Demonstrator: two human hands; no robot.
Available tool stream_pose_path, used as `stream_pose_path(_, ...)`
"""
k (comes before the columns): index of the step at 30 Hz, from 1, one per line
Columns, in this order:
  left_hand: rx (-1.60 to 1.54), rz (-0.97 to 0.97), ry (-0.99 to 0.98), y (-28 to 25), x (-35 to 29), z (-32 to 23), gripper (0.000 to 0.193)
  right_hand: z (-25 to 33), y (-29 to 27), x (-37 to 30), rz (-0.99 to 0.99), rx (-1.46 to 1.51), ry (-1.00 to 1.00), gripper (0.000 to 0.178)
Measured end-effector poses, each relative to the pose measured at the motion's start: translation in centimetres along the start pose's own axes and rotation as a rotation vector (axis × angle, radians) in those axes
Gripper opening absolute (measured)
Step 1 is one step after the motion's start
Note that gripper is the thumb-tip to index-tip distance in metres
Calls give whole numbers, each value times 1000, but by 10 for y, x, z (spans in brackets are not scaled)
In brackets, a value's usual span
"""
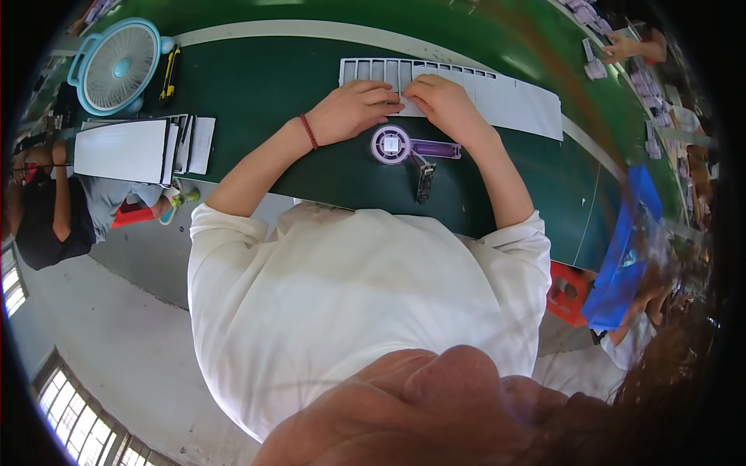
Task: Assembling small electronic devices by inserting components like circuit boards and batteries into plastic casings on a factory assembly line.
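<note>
A long white sheet (513, 101) lies across the far side of the table, its left part divided by ribs into narrow slots. My left hand (361, 109), a red bracelet at its wrist, rests over the slotted part with fingers stretched to the right. Facing it, my right hand (443, 101) has its fingers bent and pressed together at the sheet; whatever is between the tips is hidden. Just below the hands is a purple part (391, 145) with a round head, a white square in its middle and a handle pointing right. A small dark circuit board (425, 182) hangs from it by wires.
A light blue fan (120, 68) stands at the far left beside a yellow and black cutter (169, 75). Stacked white-faced panels (124, 151) sit at the table's left edge. Co-workers are on both sides. At right are a blue sheet (625, 248) and a red stool (566, 293).
</note>
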State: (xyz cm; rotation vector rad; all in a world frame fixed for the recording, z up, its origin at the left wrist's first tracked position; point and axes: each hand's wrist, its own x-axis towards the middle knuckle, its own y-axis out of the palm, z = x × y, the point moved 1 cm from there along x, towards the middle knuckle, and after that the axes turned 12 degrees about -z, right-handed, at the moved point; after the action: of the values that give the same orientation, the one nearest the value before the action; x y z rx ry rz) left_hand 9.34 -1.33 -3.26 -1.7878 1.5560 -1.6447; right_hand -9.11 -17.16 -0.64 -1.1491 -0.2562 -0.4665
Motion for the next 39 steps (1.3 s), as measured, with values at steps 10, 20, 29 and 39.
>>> stream_pose_path(10,9,24,-14,-3,1,4,41,13,0,28,141,-182,-150,11)
stream_pose_path(20,55,85,-9,-3,0,-5,41,-22,1,-1,12,326,446,15)
stream_pose_path(29,-274,146,66,-14,9,-65,60,70,-44,-92,-489,158,585,10)
stream_pose_path(39,168,12,171,-4,9,-82,32,69,-15,-90,-555,-54,440,13)
